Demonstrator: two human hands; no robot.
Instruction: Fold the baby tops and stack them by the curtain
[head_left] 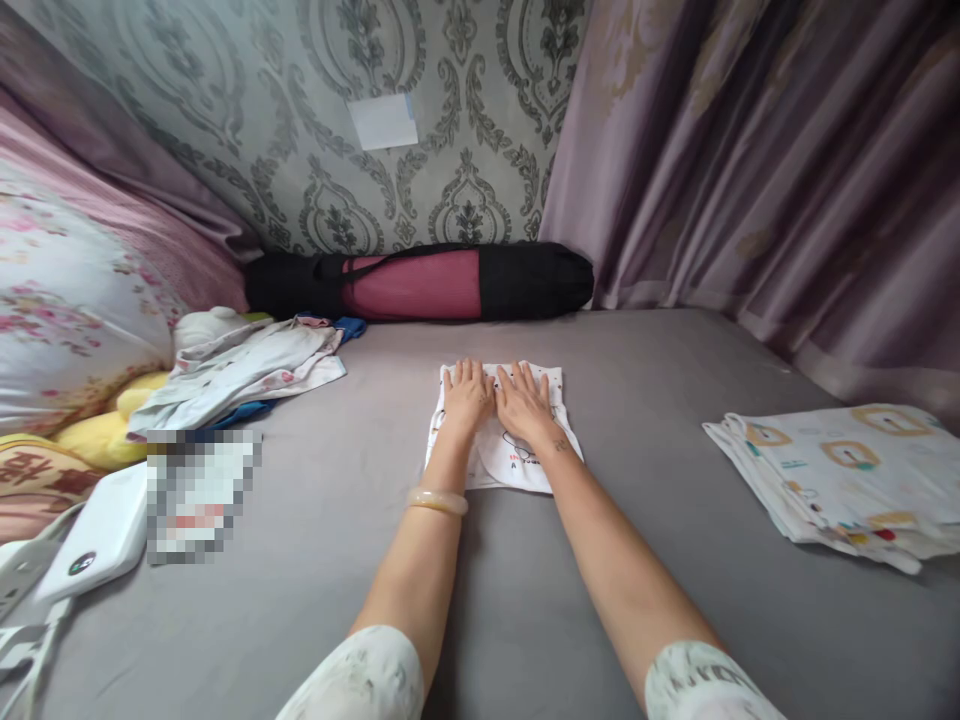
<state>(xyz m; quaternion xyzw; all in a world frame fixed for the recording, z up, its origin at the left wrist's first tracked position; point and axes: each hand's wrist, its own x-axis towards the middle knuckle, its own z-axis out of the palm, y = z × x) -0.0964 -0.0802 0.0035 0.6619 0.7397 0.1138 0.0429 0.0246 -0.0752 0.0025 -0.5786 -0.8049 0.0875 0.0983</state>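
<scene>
A white printed garment (525, 475), folded into a rough square, lies on the grey sheet (315, 560) in front of me. My left hand (467, 395) rests flat on its upper left part, fingers stretched out. Beside it, nearly touching, my right hand (523, 402) presses flat on the upper right part with fingers apart. Small dots show along the garment's far edge, and a line drawing with lettering shows near its close edge. Both palms cover the middle of the cloth.
To the right lies a stack of folded printed cloths (847, 470). At left are a loose clothes pile (247, 365), a floral pillow (75, 300), a white power bank (97, 535) with cables, and a blurred-out item (199, 500). A black and red long bag (412, 283) lies along the wall.
</scene>
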